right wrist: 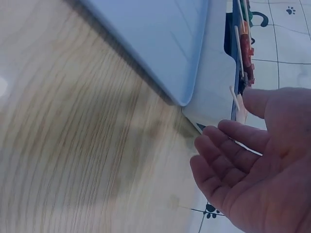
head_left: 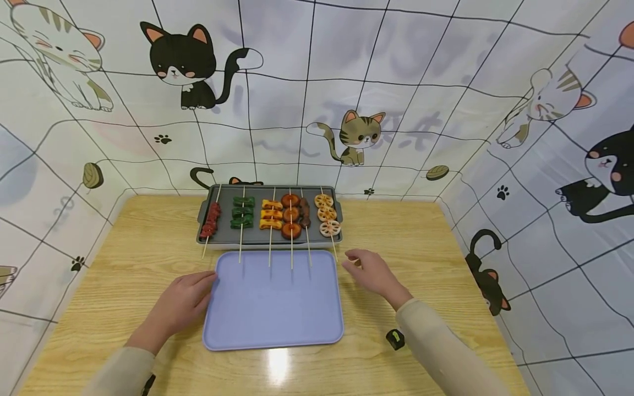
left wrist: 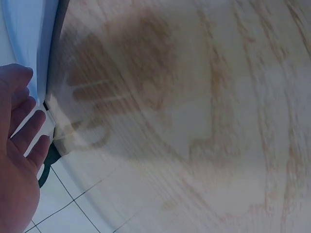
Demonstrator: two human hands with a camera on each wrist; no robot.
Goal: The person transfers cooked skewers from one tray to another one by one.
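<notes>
A blue-lavender tray lies on the wooden table in front of a grey grill plate. Several skewers rest on the plate, their sticks reaching over the tray. At the tray's upper left edge is my left hand, fingertips at the rim; in the left wrist view this hand has loosely bent fingers and holds nothing. My right hand hovers beside the tray's upper right corner, nearest the stick of the lotus root skewer. Seen from the right wrist, its fingers are relaxed, with no object between them.
Left to right on the plate are a red meat skewer, a green skewer, a yellow one, a round orange-brown one and a brown one. A small black object appears beside the right sleeve. Cat-print cloth stands behind.
</notes>
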